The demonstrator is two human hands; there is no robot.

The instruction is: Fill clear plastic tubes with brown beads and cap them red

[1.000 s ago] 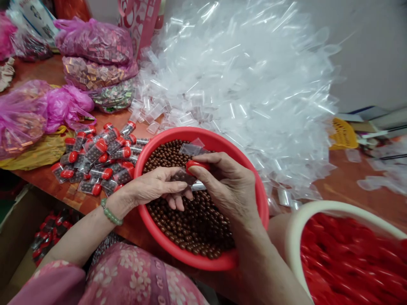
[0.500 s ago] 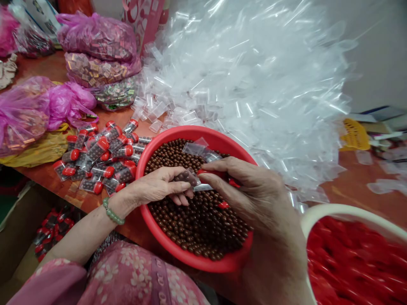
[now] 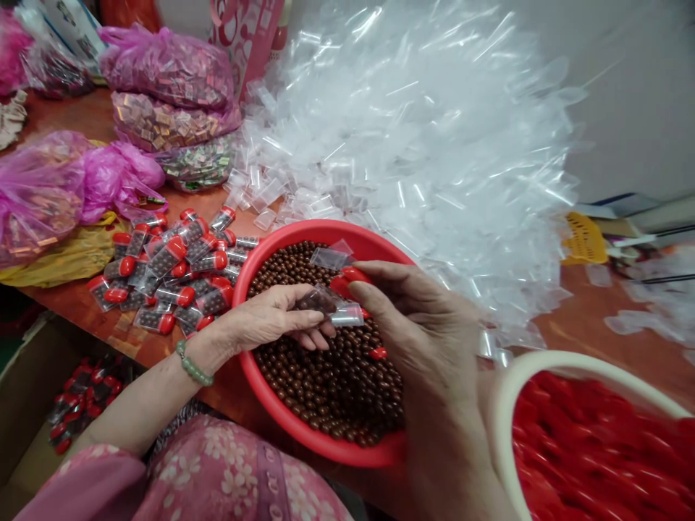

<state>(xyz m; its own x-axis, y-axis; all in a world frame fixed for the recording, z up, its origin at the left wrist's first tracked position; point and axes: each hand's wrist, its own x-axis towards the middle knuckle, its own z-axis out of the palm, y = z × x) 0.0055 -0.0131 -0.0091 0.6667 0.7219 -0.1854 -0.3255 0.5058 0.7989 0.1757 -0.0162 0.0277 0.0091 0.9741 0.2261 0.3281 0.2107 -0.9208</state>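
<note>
Over a red basin (image 3: 255,387) of small brown balls (image 3: 309,383), my left hand (image 3: 287,315) holds clear plastic tubes (image 3: 346,315), at least one with brown balls inside. Red caps (image 3: 347,281) are pinched between the thumb and fingers of my right hand (image 3: 423,325), just above and right of the tubes. Another clear tube (image 3: 329,257) rests on the balls near the basin's back. A loose red cap (image 3: 378,353) lies on the balls beside my right hand.
Filled, red-capped tubes (image 3: 168,268) are piled left of the basin. Behind rises a large heap of clear tubes (image 3: 423,145). A cream basin (image 3: 507,405) of red caps stands right. Pink bags (image 3: 168,65) sit back left, and a cardboard box (image 3: 27,383) is below left.
My right hand has moved slightly left and turned, showing the red caps more clearly. The view has shifted a little, while my left hand stays nearly in place with the tubes.
</note>
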